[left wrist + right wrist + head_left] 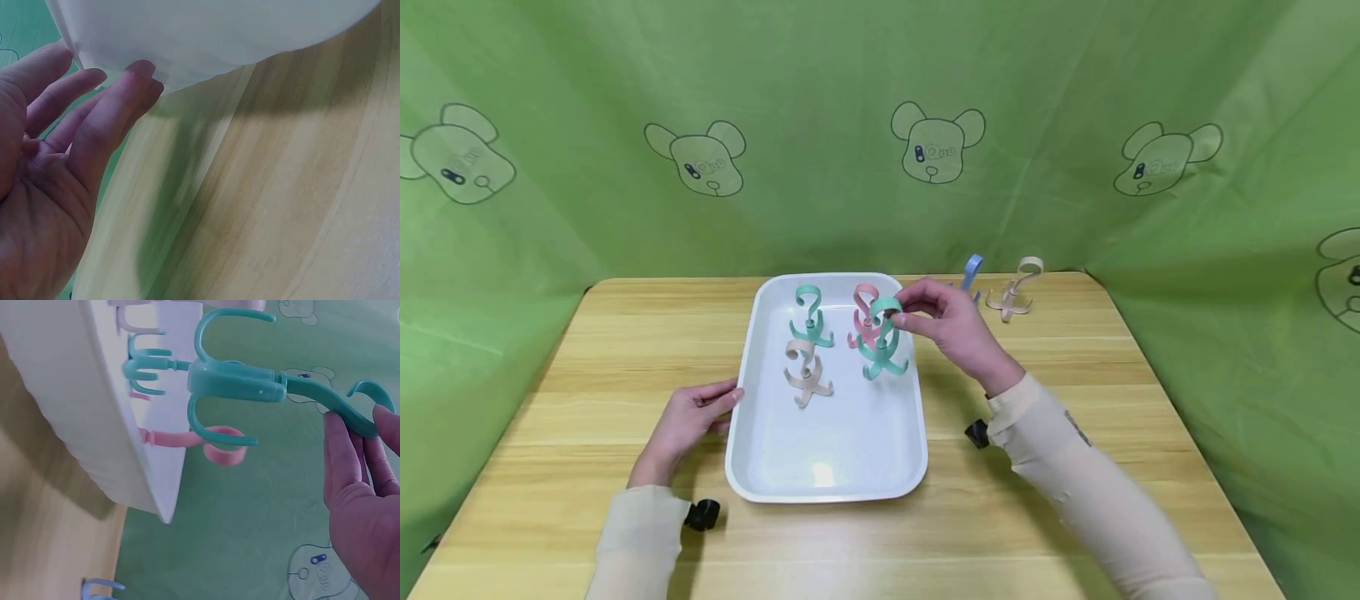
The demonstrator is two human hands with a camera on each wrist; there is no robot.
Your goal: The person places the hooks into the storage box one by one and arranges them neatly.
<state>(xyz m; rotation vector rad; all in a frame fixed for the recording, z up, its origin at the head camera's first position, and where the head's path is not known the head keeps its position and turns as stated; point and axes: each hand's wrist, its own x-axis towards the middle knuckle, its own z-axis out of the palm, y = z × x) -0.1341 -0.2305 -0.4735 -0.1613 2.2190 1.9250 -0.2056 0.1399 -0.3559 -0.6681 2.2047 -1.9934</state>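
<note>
My right hand (955,329) pinches the curved top of a green four-pronged hanging hook (882,360) over the right side of the white tray (831,446). In the right wrist view, this hook (237,381) is raised above the tray's edge. My left hand (687,421) holds the tray's left rim, thumb at the edge and fingers against the outer wall (187,44). Inside the tray stand another green hook (811,329), a beige hook (807,383) and a pink hook (865,332), which the held hook partly covers.
Behind my right hand, a blue hook (972,271) is partly hidden. Beside it on the wooden table (1045,433) stands another beige hook (1011,300). A green curtain (820,150) with printed bear heads hangs behind the table's far edge and around its sides.
</note>
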